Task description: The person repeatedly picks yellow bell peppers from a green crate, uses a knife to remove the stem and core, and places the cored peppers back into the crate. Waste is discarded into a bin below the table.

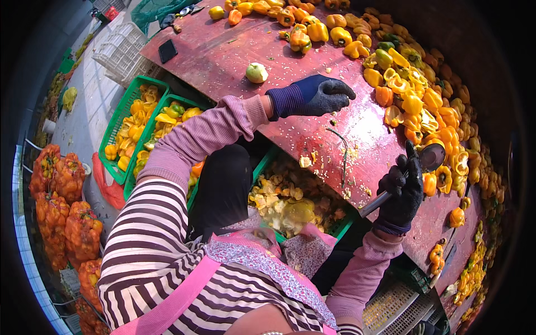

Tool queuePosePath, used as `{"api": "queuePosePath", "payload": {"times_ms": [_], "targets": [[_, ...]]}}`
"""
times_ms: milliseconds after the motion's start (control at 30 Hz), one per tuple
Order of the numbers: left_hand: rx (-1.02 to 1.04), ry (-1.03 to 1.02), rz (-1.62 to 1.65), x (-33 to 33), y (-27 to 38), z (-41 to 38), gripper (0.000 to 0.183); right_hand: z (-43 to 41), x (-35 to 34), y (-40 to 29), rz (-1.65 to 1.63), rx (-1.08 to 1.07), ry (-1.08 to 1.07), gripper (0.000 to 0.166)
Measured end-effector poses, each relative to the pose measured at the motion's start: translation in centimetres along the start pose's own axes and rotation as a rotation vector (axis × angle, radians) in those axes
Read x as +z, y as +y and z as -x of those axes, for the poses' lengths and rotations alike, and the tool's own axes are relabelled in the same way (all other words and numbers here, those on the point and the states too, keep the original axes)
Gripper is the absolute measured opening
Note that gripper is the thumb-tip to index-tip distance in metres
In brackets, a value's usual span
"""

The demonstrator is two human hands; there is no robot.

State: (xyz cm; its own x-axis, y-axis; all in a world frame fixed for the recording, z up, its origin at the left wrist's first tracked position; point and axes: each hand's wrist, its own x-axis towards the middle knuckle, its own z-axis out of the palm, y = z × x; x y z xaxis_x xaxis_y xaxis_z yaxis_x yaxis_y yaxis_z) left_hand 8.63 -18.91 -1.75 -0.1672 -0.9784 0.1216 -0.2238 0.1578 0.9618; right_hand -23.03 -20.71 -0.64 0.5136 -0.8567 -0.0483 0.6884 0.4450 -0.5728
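My left hand [320,97], in a navy and black coated glove, hovers over the red tabletop [301,142] with its fingers loosely curled and no object visible in it. My right hand [400,190], gloved in black, grips a metal spoon [374,204]. The dark, rounded bowl of the spoon points toward the pepper heap. Ahead of both hands lies a large heap of yellow and orange bell peppers [412,104], some cut open. Behind my left wrist sits a pale green cut pepper [256,73]. Pale seeds and a thin green strand [344,157] are scattered between my hands.
A green crate [349,224] of pepper scraps stands between my knees. To the left are green crates [111,127] of peppers, stacked white crates [125,48] and orange mesh sacks [83,230]. A black phone [168,51] rests near the table edge.
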Motion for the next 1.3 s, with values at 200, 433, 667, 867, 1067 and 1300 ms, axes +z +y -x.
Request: {"api": "queuePosePath", "payload": {"times_ms": [200, 433, 667, 867, 1067, 1300], "targets": [[0.092, 0.296, -1.034, -3.7, -5.9, -21.3, 0.047, -0.3, 0.4, 2.7, -0.487, 0.314, 0.242, 0.036], [0.129, 0.147, -1.164, -4.3, -11.3, -37.2, 0.099, 1.5, 1.9, 2.9, -0.199, 0.379, 0.317, 0.045], [-0.033, -0.056, -0.886, -2.2, -14.4, -31.3, 0.085, 3.2, 1.5, -0.6, -0.025, 0.255, 0.363, 0.048], [0.051, -0.209, -0.898, -2.0, -9.2, -23.1, 0.073, -3.5, -2.9, -9.7, 1.031, 0.007, 0.281, 0.033], [0.410, 0.204, -0.659, -3.0, -6.5, -37.2, 0.081, -26.1, -12.5, -17.6, 2.137, -0.483, 0.407, 0.025], [0.052, 0.167, -1.108, 1.6, -10.0, -45.9, 0.100, -40.9, -20.7, -20.3, 2.563, -0.209, 0.361, 0.033]]}}
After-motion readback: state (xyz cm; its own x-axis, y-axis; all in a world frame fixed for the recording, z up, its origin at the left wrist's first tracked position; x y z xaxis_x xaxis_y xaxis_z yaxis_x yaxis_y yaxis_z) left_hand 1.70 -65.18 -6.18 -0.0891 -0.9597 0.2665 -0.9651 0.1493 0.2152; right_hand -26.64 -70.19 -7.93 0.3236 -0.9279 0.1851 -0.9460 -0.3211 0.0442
